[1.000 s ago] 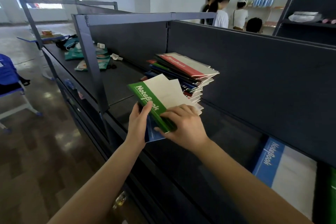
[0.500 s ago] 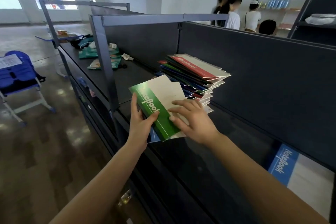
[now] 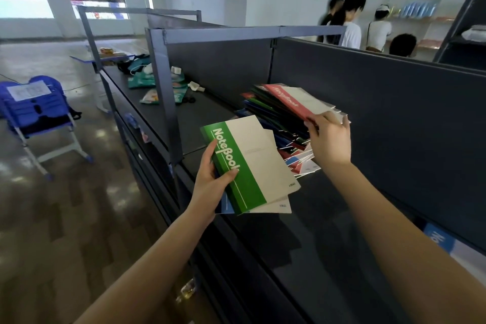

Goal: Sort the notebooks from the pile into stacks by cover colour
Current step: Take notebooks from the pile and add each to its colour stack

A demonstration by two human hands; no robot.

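My left hand (image 3: 213,181) grips a green notebook (image 3: 252,163) by its spine, above the dark shelf. Under it sits a blue-spined notebook (image 3: 227,208), held in the same grip. A pile of notebooks (image 3: 278,118) with red, green and blue covers lies on the shelf farther back. Its top one is a red notebook (image 3: 292,100). My right hand (image 3: 328,137) pinches the near corner of that red notebook at the right side of the pile.
The dark shelf (image 3: 302,231) has a tall back panel (image 3: 394,118) and a metal post (image 3: 164,92) left of the pile. A blue notebook (image 3: 444,242) lies at the far right. Packets (image 3: 157,87) clutter the shelf's far end. A blue chair (image 3: 36,110) stands left; people (image 3: 352,21) stand behind.
My right hand left the green notebook and reached back to the pile, taking hold of the red top notebook. My left hand kept the green and blue notebooks.
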